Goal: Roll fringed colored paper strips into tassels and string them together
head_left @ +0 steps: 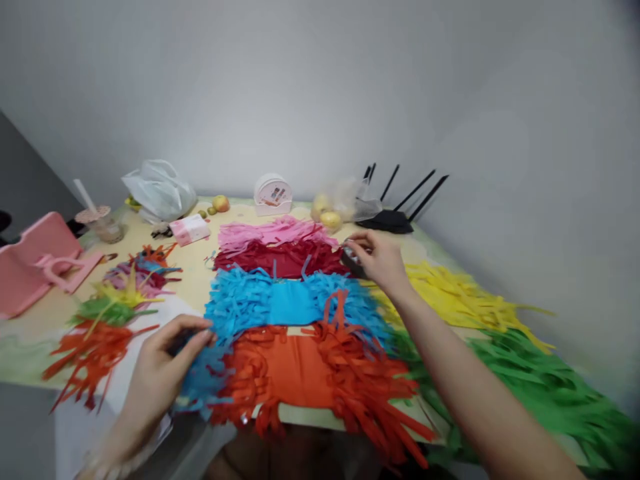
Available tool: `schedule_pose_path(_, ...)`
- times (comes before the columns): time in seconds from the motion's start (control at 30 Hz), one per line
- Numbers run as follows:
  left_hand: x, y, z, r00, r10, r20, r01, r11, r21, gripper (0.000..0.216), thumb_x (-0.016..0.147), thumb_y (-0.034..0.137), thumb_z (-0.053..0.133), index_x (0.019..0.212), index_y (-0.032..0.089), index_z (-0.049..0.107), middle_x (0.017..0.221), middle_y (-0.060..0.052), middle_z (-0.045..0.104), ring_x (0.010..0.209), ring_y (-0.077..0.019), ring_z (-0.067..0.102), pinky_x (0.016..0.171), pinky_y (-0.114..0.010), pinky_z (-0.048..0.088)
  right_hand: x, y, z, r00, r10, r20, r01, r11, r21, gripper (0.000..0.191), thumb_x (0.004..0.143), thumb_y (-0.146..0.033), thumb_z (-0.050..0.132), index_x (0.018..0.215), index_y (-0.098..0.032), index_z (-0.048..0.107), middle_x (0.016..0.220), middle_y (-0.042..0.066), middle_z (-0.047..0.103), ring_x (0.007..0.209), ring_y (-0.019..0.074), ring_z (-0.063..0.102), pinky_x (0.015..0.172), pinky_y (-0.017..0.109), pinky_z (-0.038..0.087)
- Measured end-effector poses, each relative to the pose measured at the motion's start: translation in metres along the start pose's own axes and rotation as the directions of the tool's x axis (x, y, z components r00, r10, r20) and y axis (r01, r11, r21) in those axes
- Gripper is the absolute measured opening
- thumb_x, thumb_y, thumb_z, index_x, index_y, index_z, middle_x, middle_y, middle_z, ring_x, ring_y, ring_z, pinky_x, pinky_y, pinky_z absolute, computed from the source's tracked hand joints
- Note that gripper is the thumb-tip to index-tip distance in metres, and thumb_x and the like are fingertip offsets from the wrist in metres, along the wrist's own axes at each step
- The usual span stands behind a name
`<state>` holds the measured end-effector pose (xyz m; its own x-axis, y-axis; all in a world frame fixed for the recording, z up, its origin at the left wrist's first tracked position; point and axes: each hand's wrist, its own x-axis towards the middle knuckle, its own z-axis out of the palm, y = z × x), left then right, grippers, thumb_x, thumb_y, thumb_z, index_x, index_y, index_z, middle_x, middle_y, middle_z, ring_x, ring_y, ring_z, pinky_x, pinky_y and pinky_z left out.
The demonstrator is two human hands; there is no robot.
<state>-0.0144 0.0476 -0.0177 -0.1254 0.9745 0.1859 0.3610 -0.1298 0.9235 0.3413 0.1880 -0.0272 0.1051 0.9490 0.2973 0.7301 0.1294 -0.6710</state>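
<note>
My left hand (pixel 165 373) is pinching the edge of the blue fringed paper (pixel 293 303), which is lying just in front of the dark red paper (pixel 285 257). My right hand (pixel 380 257) is gripping a dark tool (pixel 353 263). The label on the white tub (pixel 273 193) is showing too blurred to read.

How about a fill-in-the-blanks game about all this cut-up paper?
1. The left hand touches the blue paper at its ____ end.
2. The right hand is at the edge of the dark ____ paper.
3. The cup holds a ____.
Missing words: left, red, straw.
</note>
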Motion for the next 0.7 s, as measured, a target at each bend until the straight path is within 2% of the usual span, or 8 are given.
schedule_pose_path(0.07,-0.005,0.001,0.008,0.997,0.071,0.002,-0.071,0.997,-0.017,0.016,0.078,0.035,0.073,0.079,0.019,0.073,0.071,-0.003,0.073,0.068,-0.0180,0.068,0.069,-0.026,0.055,-0.045,-0.044,0.017,0.985,-0.133,0.109,0.113,0.978,0.175,0.019,0.095,-0.036,0.054,0.101,-0.021,0.062,0.098,0.008,0.074,0.082,0.0182,0.070,0.072,0.028,0.054)
schedule_pose_path(0.13,-0.012,0.002,0.015,0.993,0.119,0.002,-0.119,0.992,-0.032,0.012,0.080,0.031,0.071,0.079,0.019,0.073,0.074,-0.003,0.074,0.071,-0.0175,0.068,0.071,-0.027,0.055,-0.092,-0.082,0.033,0.950,-0.242,0.196,0.169,0.929,0.330,0.017,0.091,-0.038,0.059,0.091,-0.022,0.066,0.085,0.003,0.074,0.070,0.0156,0.068,0.065,0.026,0.054)
schedule_pose_path(0.2,-0.021,0.004,0.021,0.990,0.140,0.015,-0.139,0.989,-0.057,0.011,0.081,0.028,0.070,0.079,0.018,0.072,0.076,-0.003,0.075,0.072,-0.0171,0.068,0.072,-0.027,0.054,-0.131,-0.109,0.047,0.928,-0.295,0.226,0.131,0.829,0.543,0.013,0.088,-0.033,0.064,0.087,-0.021,0.069,0.081,0.002,0.074,0.070,0.0158,0.068,0.065,0.027,0.055)
schedule_pose_path(0.27,-0.029,0.006,0.025,0.988,0.147,0.041,-0.143,0.986,-0.083,0.009,0.081,0.025,0.069,0.078,0.017,0.071,0.077,-0.003,0.075,0.073,-0.0167,0.068,0.073,-0.026,0.054,-0.156,-0.123,0.056,0.931,-0.273,0.240,0.040,0.734,0.678,0.010,0.086,-0.030,0.067,0.085,-0.021,0.071,0.081,0.003,0.074,0.072,0.0168,0.069,0.067,0.028,0.056)
schedule_pose_path(0.4,-0.044,0.009,0.023,0.983,0.174,0.065,-0.166,0.979,-0.117,0.008,0.082,0.023,0.067,0.078,0.017,0.070,0.077,-0.003,0.075,0.073,-0.0160,0.069,0.072,-0.025,0.054,-0.176,-0.132,0.064,0.944,-0.182,0.276,-0.102,0.634,0.767,0.013,0.080,-0.032,0.073,0.083,-0.020,0.071,0.081,0.003,0.075,0.073,0.0176,0.071,0.068,0.028,0.059)
schedule_pose_path(0.53,-0.056,0.008,0.020,0.977,0.213,0.030,-0.210,0.974,-0.080,0.008,0.084,0.023,0.065,0.079,0.017,0.068,0.077,-0.003,0.074,0.072,-0.0157,0.068,0.070,-0.025,0.054,-0.185,-0.137,0.064,0.935,-0.125,0.331,-0.202,0.578,0.790,0.021,0.075,-0.039,0.078,0.081,-0.020,0.070,0.073,0.002,0.073,0.064,0.0170,0.069,0.060,0.028,0.059)
schedule_pose_path(0.63,-0.062,0.009,0.018,0.966,0.258,0.018,-0.258,0.966,-0.031,0.008,0.085,0.021,0.062,0.079,0.017,0.066,0.076,-0.002,0.072,0.071,-0.0150,0.067,0.068,-0.024,0.053,-0.191,-0.140,0.065,0.932,-0.098,0.350,-0.244,0.544,0.803,0.025,0.073,-0.041,0.079,0.081,-0.020,0.070,0.071,0.002,0.072,0.060,0.0163,0.067,0.058,0.029,0.059)
schedule_pose_path(0.7,-0.064,0.010,0.016,0.957,0.284,0.051,-0.284,0.959,-0.010,0.008,0.085,0.020,0.061,0.080,0.017,0.066,0.077,-0.002,0.072,0.071,-0.0150,0.067,0.069,-0.024,0.053,-0.194,-0.140,0.066,0.934,-0.098,0.344,-0.242,0.534,0.810,0.025,0.073,-0.041,0.079,0.082,-0.020,0.070,0.071,0.002,0.072,0.060,0.0163,0.067,0.058,0.029,0.059)
